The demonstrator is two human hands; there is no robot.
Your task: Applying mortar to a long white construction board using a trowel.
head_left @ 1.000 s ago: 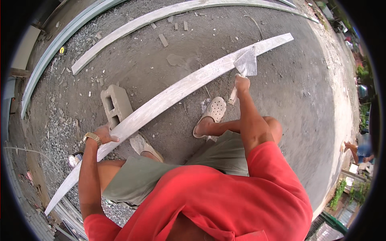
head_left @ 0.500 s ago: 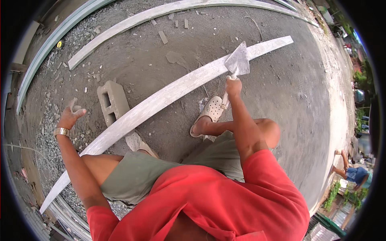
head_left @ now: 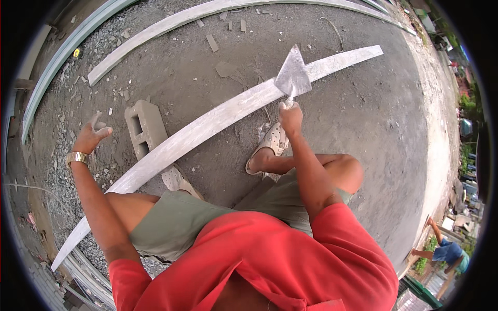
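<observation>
My right hand [head_left: 291,117] is wrapped round the handle of a pointed trowel [head_left: 293,73]. The trowel's grey-smeared blade overlaps the far part of a long whitish board [head_left: 218,118]; whether it touches the board I cannot tell. The board runs diagonally from the lower left to the upper right, passing in front of my feet. To the left, my left hand [head_left: 91,136] is raised with fingers apart and nothing in it, a gold-coloured watch on its wrist. Between that hand and the board lies a hollow concrete block [head_left: 145,127], partly under the board.
A second long pale strip [head_left: 171,32] arcs across the far ground, with a greenish metal channel [head_left: 57,67] at far left. Broken chips [head_left: 211,43] and gravel [head_left: 67,171] lie about. My perforated clogs [head_left: 272,140] stand beside the board. Another person [head_left: 450,254] is at far right.
The trowel and my right hand have shifted left along the board. My left hand has barely moved. At far right, the other person has moved slightly.
</observation>
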